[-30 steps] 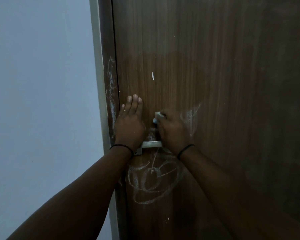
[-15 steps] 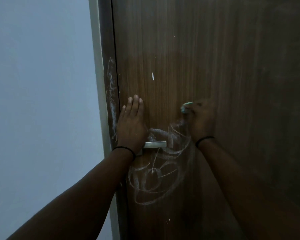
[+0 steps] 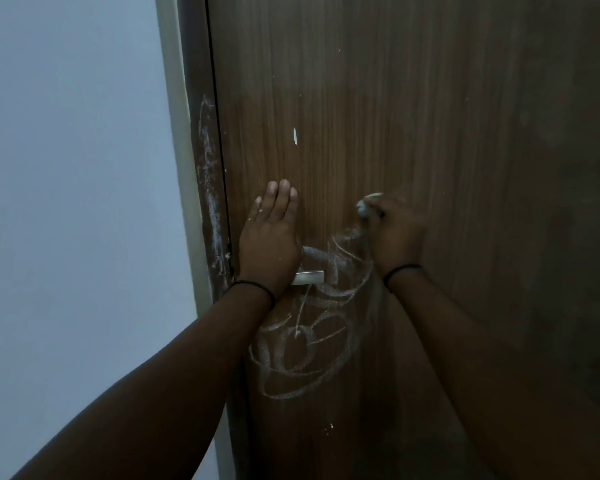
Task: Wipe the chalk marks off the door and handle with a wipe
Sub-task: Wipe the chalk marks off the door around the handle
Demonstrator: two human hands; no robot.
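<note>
A dark brown wooden door point(image 3: 430, 133) is seen beside one pale grey wall point(image 3: 66, 168). Two hands are pressed on it. A small pale wipe point(image 3: 366, 204) is gripped in the closed right hand point(image 3: 397, 233), perhaps balled up. White chalk loops point(image 3: 305, 344) are left below that grip. The left hand point(image 3: 269, 244) is laid flat and open, holding nothing, over one silver metal handle point(image 3: 309, 277).

**Dim room, wall and frame**

Plain pale blue-grey wall point(image 3: 70, 202) fills the left side. Light-coloured door frame point(image 3: 179, 140) runs vertically beside it, with a dark brown inner jamb point(image 3: 201, 81). Low, flat lighting; floor not visible.
</note>
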